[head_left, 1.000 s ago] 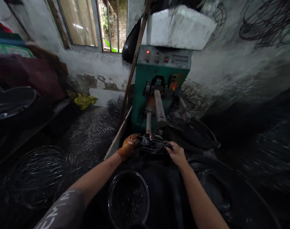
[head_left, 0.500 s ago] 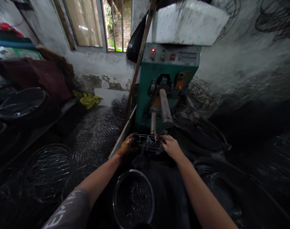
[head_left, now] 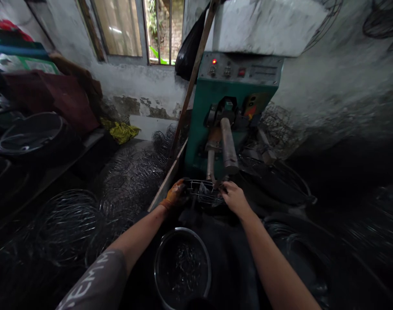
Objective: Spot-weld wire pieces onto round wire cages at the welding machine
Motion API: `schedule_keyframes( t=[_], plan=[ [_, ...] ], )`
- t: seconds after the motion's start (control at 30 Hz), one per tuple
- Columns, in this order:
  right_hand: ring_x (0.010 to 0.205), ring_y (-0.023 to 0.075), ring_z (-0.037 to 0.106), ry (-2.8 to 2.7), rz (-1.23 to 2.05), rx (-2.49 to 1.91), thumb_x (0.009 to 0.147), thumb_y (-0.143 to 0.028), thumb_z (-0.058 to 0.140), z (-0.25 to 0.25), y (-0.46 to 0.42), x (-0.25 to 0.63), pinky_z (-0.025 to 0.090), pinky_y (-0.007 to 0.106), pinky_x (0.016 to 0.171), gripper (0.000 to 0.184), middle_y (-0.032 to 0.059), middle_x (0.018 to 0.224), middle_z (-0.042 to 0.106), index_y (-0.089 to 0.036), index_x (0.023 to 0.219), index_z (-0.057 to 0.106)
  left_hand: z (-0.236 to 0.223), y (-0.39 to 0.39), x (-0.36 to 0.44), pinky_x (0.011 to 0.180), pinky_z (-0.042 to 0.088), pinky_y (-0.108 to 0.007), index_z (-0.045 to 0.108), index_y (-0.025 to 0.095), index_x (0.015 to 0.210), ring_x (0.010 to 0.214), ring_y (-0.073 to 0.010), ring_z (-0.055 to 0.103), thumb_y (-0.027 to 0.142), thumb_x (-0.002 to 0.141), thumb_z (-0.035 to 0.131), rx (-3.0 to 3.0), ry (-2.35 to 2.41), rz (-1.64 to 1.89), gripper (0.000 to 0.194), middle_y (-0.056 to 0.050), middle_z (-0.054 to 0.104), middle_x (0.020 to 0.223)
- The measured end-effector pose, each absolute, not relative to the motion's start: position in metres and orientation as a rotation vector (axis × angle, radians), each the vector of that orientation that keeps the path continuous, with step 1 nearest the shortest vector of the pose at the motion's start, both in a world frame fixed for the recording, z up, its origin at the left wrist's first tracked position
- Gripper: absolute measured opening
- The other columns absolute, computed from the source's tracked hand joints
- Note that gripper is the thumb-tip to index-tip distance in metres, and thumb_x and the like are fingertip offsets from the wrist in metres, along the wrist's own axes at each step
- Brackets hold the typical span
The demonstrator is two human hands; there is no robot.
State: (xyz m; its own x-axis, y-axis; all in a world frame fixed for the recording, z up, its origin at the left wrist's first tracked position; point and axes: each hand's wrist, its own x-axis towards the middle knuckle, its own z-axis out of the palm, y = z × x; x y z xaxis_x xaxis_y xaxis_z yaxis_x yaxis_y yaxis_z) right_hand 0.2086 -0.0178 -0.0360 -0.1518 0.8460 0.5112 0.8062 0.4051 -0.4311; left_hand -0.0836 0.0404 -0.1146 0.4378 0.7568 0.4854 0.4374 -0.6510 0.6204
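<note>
Both my hands hold a small wire frame (head_left: 203, 191) just below the two metal rods (head_left: 229, 146) that jut from a green machine (head_left: 232, 107). My left hand (head_left: 175, 196), in an orange glove, is closed on the frame's left side. My bare right hand (head_left: 233, 198) is closed on its right side, fingers curled over the wire. The frame sits under the tip of the thinner rod (head_left: 210, 165); whether it touches is unclear.
A round metal bowl (head_left: 182, 267) of small wire pieces sits near me between my arms. Stacks of wire hoops (head_left: 67, 224) lie at the left and more wire work at the right. A wooden board (head_left: 166, 183) and a leaning pole (head_left: 193, 82) flank the machine's left.
My hands have drawn closer together on the wire frame and shifted it slightly toward the machine, under the rods. The camera has tilted a little.
</note>
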Motion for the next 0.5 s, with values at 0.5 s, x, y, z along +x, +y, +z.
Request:
schedule_keyframes(
  t=[0.5],
  plan=[
    [0.081, 0.0271, 0.077, -1.653, 0.140, -1.680, 0.077, -0.032, 0.065, -0.078, -0.035, 0.262, 0.063, 0.039, 0.075, 0.018, 0.0032, 0.085, 0.081, -0.027, 0.087, 0.079, -0.037, 0.015, -0.024, 0.099, 0.054, -0.051, 0.065, 0.018, 0.129, 0.113, -0.0381, 0.066, 0.036, 0.068, 0.081, 2.670, 1.292, 0.772, 0.065, -0.016, 0.072, 0.120]
  ],
)
